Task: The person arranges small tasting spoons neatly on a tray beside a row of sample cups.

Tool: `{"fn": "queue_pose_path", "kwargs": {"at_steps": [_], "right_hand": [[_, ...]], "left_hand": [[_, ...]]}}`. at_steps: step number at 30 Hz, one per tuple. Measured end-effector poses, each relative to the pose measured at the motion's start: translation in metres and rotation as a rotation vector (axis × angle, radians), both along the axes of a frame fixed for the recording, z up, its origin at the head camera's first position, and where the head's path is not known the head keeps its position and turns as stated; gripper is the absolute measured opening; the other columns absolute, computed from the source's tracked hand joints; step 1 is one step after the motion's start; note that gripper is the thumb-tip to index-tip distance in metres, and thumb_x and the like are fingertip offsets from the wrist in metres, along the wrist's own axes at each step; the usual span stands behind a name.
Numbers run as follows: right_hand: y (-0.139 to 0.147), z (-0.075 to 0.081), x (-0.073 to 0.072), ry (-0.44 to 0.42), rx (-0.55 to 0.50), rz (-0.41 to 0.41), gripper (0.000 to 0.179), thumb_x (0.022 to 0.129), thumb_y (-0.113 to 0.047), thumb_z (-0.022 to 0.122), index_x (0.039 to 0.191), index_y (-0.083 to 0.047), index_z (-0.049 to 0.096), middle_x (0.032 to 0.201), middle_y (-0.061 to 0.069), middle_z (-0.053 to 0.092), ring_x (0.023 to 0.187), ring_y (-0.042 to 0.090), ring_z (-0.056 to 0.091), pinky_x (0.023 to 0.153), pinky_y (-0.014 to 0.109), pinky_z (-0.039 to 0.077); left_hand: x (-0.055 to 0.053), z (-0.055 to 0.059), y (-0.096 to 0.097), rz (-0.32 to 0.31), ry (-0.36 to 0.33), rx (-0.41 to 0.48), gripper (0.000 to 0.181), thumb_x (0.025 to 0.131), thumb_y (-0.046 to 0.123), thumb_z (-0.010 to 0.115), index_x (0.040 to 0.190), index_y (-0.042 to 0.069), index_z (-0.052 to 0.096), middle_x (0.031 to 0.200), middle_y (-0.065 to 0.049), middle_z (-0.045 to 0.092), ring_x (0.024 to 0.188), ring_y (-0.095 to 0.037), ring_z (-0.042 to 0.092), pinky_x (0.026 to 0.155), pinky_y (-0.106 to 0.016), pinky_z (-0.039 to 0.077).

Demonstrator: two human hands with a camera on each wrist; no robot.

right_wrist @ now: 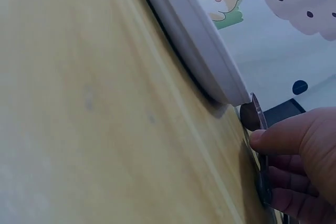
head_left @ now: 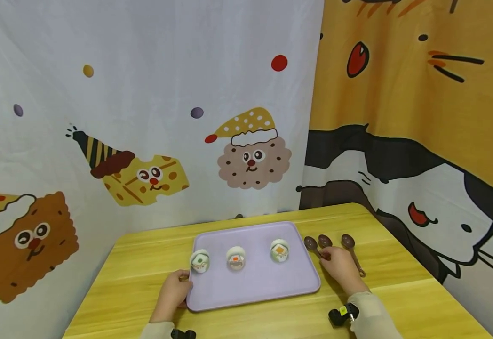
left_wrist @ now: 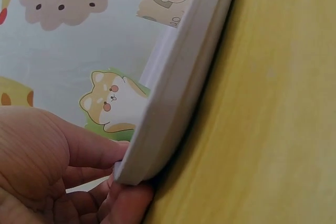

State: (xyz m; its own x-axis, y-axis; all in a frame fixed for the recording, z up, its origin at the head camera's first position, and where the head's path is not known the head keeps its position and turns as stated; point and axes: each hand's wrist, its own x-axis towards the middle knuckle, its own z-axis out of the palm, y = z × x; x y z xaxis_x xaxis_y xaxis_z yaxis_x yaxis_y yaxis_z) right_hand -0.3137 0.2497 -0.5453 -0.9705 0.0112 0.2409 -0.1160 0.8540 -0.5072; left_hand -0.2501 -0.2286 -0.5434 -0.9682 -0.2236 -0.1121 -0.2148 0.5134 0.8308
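A pale purple tray (head_left: 255,287) lies on the table, with three small round cups in cartoon-print wrappers on it: one at the left rim (head_left: 200,261), one nearer the middle (head_left: 235,258), one toward the right (head_left: 279,250). At the tray's front left corner my left hand (head_left: 172,291) pinches the rim, thumb above and fingers beneath. Right of the tray, my right hand (head_left: 343,267) pinches the handle of a brown spoon (head_left: 311,244), its bowl close to the tray's rim. Two more brown spoons lie there, the middle spoon (head_left: 324,240) partly hidden by the hand and another spoon (head_left: 348,241) farther right.
The yellow wood-grain table (head_left: 145,256) ends at its back against a white curtain (head_left: 153,94) printed with cartoon snacks. An orange curtain (head_left: 390,89) with cartoon animals hangs along the right. Dark wrist cameras (head_left: 343,314) sit on both sleeves.
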Motion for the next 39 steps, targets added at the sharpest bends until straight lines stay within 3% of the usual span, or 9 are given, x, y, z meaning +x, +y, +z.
{"fn": "queue_pose_path", "kwargs": {"at_steps": [15,24,32,39], "right_hand": [[0.001,-0.001,-0.001,0.002,-0.013,0.017,0.016,0.083,-0.006,0.079,0.099,-0.004,0.077,0.091,0.008,0.073,0.086,0.025,0.067,0.079,0.047,0.057],[0.005,-0.001,0.0,-0.005,-0.028,0.011,0.019,0.084,-0.006,0.078,0.102,-0.002,0.077,0.093,0.009,0.073,0.085,0.024,0.067,0.078,0.045,0.057],[0.004,0.006,-0.002,0.019,-0.034,0.028,0.018,0.083,-0.008,0.079,0.1,-0.005,0.078,0.085,0.003,0.071,0.076,0.018,0.062,0.068,0.036,0.054],[0.001,0.021,0.003,0.011,-0.064,0.049,0.017,0.087,-0.009,0.077,0.103,-0.004,0.078,0.09,0.004,0.072,0.073,0.016,0.057,0.06,0.027,0.049]], "left_hand": [[0.001,0.007,0.002,0.027,-0.029,-0.046,0.04,0.086,0.004,0.061,0.123,-0.011,0.06,0.103,-0.026,0.066,0.069,-0.025,0.065,0.047,-0.036,0.056],[0.002,0.004,0.003,0.035,-0.025,-0.051,0.039,0.085,0.005,0.061,0.121,-0.009,0.062,0.1,-0.024,0.066,0.069,-0.025,0.064,0.045,-0.036,0.056],[0.001,0.0,0.003,0.041,-0.032,-0.043,0.037,0.085,0.005,0.062,0.12,-0.008,0.063,0.1,-0.023,0.067,0.074,-0.026,0.065,0.048,-0.037,0.056],[0.001,0.0,0.004,0.039,-0.014,-0.053,0.037,0.085,0.005,0.062,0.119,-0.009,0.063,0.101,-0.024,0.067,0.076,-0.028,0.064,0.049,-0.037,0.057]]}}
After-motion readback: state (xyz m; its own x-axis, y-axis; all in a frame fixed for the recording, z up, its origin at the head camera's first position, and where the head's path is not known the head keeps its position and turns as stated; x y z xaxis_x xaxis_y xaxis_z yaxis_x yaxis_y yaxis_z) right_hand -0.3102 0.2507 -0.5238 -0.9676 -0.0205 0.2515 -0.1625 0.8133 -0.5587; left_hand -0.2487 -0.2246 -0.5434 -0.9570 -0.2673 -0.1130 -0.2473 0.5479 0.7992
